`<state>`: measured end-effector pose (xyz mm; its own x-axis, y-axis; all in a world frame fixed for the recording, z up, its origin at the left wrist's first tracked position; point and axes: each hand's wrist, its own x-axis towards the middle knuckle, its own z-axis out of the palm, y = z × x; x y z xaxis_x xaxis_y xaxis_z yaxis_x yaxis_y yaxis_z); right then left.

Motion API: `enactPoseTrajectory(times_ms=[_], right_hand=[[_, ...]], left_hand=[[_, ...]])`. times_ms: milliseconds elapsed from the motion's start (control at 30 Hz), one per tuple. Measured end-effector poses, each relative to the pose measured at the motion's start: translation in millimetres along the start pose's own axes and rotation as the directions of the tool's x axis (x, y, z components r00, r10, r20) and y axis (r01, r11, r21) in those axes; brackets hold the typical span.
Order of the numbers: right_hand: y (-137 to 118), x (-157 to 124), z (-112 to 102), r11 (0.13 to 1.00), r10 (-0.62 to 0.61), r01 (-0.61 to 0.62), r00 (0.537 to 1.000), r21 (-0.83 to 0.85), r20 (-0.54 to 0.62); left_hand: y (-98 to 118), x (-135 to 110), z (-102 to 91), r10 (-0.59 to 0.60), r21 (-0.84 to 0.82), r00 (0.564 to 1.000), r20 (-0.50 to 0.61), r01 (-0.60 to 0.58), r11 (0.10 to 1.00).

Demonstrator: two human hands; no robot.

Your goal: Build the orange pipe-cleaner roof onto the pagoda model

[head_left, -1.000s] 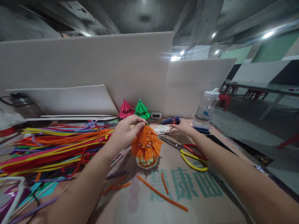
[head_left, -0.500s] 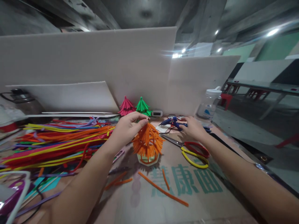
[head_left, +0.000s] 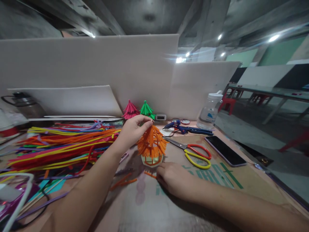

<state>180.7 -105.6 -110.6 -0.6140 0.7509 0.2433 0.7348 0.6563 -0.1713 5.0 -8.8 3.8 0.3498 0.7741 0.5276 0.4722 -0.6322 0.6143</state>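
Orange pagoda point(head_left: 152, 148) could tip, or its peak pull loose, if the left hand point(head_left: 134, 131), pinching it at the top, drags sideways; the right hand point(head_left: 175, 180), low beside the pale base, might also knock it. The pagoda stands upright on printed cardboard point(head_left: 145, 212), its peak at the left fingertips, its base just beyond the right hand's curled fingers. Those reach an orange strip point(head_left: 150, 174); whether they grip it, one cannot tell.
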Motion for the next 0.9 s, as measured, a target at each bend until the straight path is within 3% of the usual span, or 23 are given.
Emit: enactPoseTrajectory(times_ms=[133,300,467,600,767,900], right_hand=[[-3.2,-4.8,-10.1,0.984,0.079,-0.069,0.995,0.164,-0.058],[-6.6,-10.5,-58.4,0.86,0.202,-0.097,0.966,0.501,-0.159],[5.7,6.5,-101.5,0.817,0.316,-0.06,0.878,0.573,-0.36],[13.3,19.7,-102.1,0.759,0.343,0.017,0.839,0.651,-0.422],[11.8,26.4,-90.1,0.719,0.361,0.0,0.855,0.695,-0.373],[11.0,29.0,-86.9,0.746,0.365,-0.047,0.863,0.665,-0.348]], left_hand=[[1.6,-1.3,0.3,0.007,0.017,1.0,-0.005,-0.007,1.0],[0.5,-0.6,-3.1,-0.004,0.009,1.0,0.017,0.004,1.0],[10.0,-3.8,-17.8,0.038,0.05,0.997,-0.061,-0.035,0.998],[24.4,-10.7,-23.9,0.059,0.021,0.998,-0.001,-0.059,0.998],[30.7,-13.7,-18.0,0.045,-0.011,0.997,0.055,-0.045,0.999],[31.3,-13.9,-13.1,0.074,-0.023,0.996,0.049,-0.072,0.997]])
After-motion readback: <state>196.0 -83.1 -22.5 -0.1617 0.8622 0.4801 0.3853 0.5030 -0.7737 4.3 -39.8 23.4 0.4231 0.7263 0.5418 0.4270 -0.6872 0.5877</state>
